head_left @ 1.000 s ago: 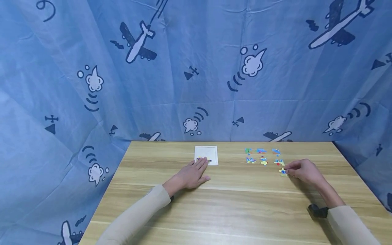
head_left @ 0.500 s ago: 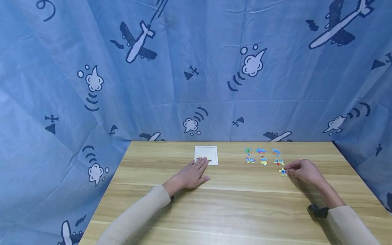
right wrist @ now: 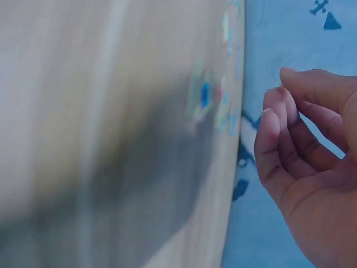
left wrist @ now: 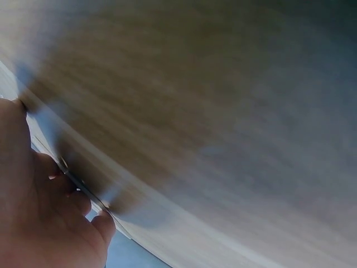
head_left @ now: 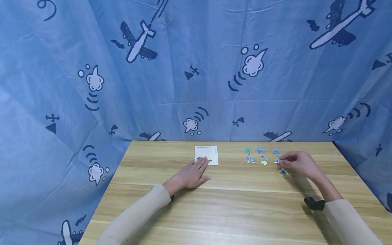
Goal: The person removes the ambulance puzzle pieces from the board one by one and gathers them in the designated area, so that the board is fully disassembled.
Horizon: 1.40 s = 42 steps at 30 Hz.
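Observation:
My left hand lies with its fingers stretched over the lower edge of a white square puzzle tray. Beside the fingertips a few yellow and dark jigsaw pieces show in the tray, partly covered. In the left wrist view the left fingers meet the tray's edge. My right hand hovers at the right end of the loose pieces, thumb and fingers bent with nothing seen between them. Just below its fingertips lie a red-marked jigsaw piece and a yellow piece with a blue dot.
Several more colourful jigsaw pieces lie in rows on the wooden table, right of the tray. A blue curtain printed with planes hangs behind the table's far edge.
My right hand has risen off the blue-dotted jigsaw piece and shifted up and slightly left, over the red-marked piece. The blue-dotted piece stays on the table. The left hand has not moved.

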Motion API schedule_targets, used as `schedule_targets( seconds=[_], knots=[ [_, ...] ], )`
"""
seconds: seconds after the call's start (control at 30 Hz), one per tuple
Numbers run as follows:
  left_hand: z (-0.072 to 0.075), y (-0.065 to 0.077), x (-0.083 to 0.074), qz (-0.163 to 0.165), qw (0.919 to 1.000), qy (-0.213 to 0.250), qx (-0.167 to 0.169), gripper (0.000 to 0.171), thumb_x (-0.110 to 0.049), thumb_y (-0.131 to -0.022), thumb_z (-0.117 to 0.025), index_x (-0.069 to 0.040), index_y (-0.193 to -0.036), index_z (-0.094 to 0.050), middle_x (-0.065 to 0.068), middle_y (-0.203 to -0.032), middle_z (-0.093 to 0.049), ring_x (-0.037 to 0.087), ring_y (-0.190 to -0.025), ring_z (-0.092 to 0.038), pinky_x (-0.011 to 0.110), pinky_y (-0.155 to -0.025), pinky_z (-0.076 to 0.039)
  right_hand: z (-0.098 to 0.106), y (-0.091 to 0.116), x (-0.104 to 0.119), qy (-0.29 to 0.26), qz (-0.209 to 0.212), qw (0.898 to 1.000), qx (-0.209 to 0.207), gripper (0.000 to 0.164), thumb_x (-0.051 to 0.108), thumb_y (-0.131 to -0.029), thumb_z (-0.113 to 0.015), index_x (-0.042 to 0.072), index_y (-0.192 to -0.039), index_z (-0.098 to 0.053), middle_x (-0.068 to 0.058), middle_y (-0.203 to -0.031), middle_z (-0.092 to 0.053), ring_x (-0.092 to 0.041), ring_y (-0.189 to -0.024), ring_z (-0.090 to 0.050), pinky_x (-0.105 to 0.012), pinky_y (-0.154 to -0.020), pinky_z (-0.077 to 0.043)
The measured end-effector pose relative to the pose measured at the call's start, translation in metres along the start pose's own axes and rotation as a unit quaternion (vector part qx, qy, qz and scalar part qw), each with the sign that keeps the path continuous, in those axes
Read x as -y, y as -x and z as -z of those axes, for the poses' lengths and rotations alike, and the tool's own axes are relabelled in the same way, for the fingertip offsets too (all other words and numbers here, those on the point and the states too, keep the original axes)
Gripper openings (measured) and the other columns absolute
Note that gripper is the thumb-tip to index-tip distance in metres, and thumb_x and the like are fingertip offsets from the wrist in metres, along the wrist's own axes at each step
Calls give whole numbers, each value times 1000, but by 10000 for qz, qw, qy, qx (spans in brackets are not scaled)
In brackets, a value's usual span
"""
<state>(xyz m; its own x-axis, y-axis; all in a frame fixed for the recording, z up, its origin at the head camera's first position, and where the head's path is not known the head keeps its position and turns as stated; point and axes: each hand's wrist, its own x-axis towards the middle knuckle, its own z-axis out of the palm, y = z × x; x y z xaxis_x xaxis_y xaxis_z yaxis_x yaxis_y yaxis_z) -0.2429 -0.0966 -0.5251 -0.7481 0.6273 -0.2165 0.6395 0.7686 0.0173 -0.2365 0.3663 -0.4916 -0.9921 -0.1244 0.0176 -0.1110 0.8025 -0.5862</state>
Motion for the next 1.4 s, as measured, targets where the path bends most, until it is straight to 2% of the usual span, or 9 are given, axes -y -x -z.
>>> schedule_targets(
  seconds=[0.13,0.3,0.47,0.7,0.87,1.0,1.1,1.4],
  knots=[
    [-1,-1,-1,-15,10000,23,-8,77,-59,-112,-24,-11,-170,-13,6,-179,-10,21,-167,-13,44,-136,-22,-1,-9,17,-115,102,9999,29,24,18,-99,-72,-1,-114,-78,-17,-105,-80,-11,-87,-70,-23,-68,-54],
    [0,-2,-4,-79,10000,37,-48,76,-58,-112,-27,-9,-170,-15,8,-179,-12,23,-167,-15,45,-135,-23,-7,-21,39,-187,266,9995,24,25,22,-101,-72,2,-114,-78,-17,-105,-80,-20,-89,-74,-26,-69,-55],
    [3,-4,-7,-114,9998,143,-52,77,-57,-112,-30,-8,-169,-17,10,-179,-15,25,-166,-17,46,-135,-24,-20,-36,65,-339,457,9983,118,20,18,-101,-71,2,-110,-79,-15,-104,-80,-16,-89,-74,-26,-71,-56],
    [7,-3,-7,-64,9999,91,8,77,-58,-112,-30,-10,-170,-17,8,-179,-14,23,-166,-17,41,-136,-23,-49,-59,105,-507,824,9947,338,18,16,-100,-71,1,-106,-80,-14,-99,-80,-13,-85,-72,-28,-75,-56],
    [5,-4,-7,-187,9997,40,-121,76,-57,-112,-33,-9,-169,-19,8,-179,-14,24,-166,-20,42,-134,-26,-72,-73,131,-617,1042,9906,641,17,12,-100,-70,-1,-105,-79,-14,-97,-79,-14,-82,-68,-29,-73,-54],
    [4,-3,-5,-272,9992,81,-278,78,-56,-112,-35,-6,-169,-19,12,-179,-13,27,-166,-19,44,-134,-27,-91,-83,147,-531,1333,9867,766,13,9,-98,-71,0,-100,-80,-10,-93,-78,-11,-81,-65,-28,-74,-54],
    [4,1,-2,-297,9991,88,-306,79,-56,-111,-36,-3,-168,-19,15,-178,-14,29,-166,-19,44,-134,-27,-104,-90,158,-437,1487,9845,826,12,9,-97,-71,2,-98,-80,-8,-92,-79,-10,-81,-66,-29,-76,-56],
    [2,21,8,-332,9994,10,-120,81,-57,-112,-34,0,-167,-19,18,-177,-14,31,-166,-15,45,-134,-25,-138,-94,182,-389,1490,9830,1000,9,10,-95,-74,4,-99,-80,-7,-92,-79,-12,-81,-68,-31,-78,-59]
  ],
)
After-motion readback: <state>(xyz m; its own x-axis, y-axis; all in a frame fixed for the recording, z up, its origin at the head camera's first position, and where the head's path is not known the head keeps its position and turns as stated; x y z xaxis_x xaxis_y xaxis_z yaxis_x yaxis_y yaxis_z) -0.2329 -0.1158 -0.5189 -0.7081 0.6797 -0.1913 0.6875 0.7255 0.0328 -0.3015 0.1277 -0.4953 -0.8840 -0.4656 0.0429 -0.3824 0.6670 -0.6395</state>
